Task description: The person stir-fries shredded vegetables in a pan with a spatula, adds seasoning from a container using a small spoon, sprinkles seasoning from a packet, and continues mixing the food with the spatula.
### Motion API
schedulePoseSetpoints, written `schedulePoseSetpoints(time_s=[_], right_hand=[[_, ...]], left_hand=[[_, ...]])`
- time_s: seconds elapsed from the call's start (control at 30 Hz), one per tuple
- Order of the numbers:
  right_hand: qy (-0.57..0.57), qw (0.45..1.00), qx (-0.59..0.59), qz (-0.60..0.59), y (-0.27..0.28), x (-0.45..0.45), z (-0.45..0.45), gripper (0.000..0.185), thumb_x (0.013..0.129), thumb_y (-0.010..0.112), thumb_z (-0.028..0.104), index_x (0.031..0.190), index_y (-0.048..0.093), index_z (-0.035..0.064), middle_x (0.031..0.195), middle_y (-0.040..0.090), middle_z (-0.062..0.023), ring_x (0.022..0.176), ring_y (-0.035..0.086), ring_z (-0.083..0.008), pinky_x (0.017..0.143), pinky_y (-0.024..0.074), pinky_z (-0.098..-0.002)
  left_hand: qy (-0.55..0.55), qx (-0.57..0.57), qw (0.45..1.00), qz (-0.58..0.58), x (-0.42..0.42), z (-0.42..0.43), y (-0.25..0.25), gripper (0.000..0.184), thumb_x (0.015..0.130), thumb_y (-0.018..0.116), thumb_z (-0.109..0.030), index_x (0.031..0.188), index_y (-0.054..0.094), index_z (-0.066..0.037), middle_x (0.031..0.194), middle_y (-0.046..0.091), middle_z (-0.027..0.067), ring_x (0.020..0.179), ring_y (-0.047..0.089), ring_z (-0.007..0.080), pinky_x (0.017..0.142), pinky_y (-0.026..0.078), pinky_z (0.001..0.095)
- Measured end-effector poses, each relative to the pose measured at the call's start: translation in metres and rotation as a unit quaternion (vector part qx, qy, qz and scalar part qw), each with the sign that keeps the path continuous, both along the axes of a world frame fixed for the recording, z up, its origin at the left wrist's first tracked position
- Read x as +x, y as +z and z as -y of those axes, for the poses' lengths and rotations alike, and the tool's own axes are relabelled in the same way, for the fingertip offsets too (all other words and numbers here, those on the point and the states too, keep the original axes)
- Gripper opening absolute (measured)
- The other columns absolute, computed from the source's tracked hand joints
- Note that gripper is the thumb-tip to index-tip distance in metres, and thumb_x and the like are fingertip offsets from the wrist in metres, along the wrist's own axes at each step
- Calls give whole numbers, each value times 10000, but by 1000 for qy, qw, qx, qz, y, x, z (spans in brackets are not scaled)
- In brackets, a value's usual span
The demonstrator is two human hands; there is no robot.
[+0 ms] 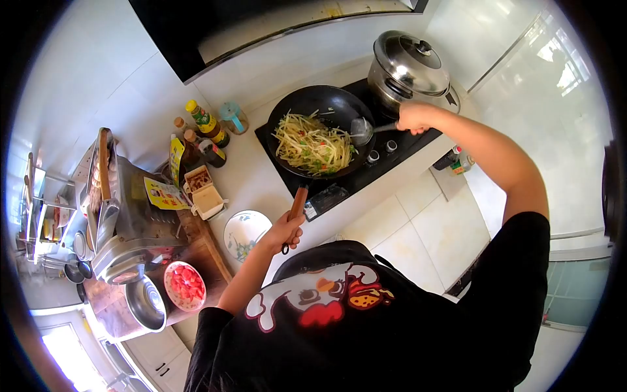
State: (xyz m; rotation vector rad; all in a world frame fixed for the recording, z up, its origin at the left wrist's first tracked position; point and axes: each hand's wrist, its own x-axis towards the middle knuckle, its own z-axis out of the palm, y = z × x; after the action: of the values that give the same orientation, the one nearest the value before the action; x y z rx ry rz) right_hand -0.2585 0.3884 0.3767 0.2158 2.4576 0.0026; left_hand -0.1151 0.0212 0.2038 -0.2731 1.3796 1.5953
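A black wok [334, 99] sits on the black stove [353, 186] with pale shredded vegetables [312, 144] in it, mixed with bits of green and red. My left hand [285, 232] is wrapped round the wok's wooden handle [299, 201]. My right hand [418, 117], to the right of the wok, grips the handle of a metal ladle [361, 130]. The ladle's head rests inside the wok at its right side, beside the vegetables.
A lidded steel pot [408, 68] stands behind my right hand. Left of the wok are sauce bottles [208, 124], a glass jar [233, 117], a seasoning box [206, 196] and a patterned plate [247, 234]. Further left, a bowl of red pieces [185, 286] stands beside a steel bowl [145, 304].
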Motion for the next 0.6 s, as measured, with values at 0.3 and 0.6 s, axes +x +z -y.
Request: schedulePoseSetpoints(time_s=[0.3, 0.6], right_hand=[[-334, 808, -466, 136, -127, 79, 22, 310, 834, 614, 347, 798, 575, 42, 595, 493, 15, 457, 400, -53, 396, 303, -198], [-512, 476, -694, 175, -172, 116, 64, 322, 866, 570, 353, 848, 529, 34, 581, 469, 14, 427, 389, -49, 368, 289, -170]], left_hand=[[-5, -18, 1000, -2, 1, -6, 6, 363, 864, 564, -325, 1105, 368, -138, 652, 448, 19, 460, 437, 96, 366, 354, 235], [16, -38, 999, 11, 5, -9, 4, 360, 864, 564, -326, 1122, 405, -131, 656, 441, 23, 465, 425, 103, 379, 350, 248]])
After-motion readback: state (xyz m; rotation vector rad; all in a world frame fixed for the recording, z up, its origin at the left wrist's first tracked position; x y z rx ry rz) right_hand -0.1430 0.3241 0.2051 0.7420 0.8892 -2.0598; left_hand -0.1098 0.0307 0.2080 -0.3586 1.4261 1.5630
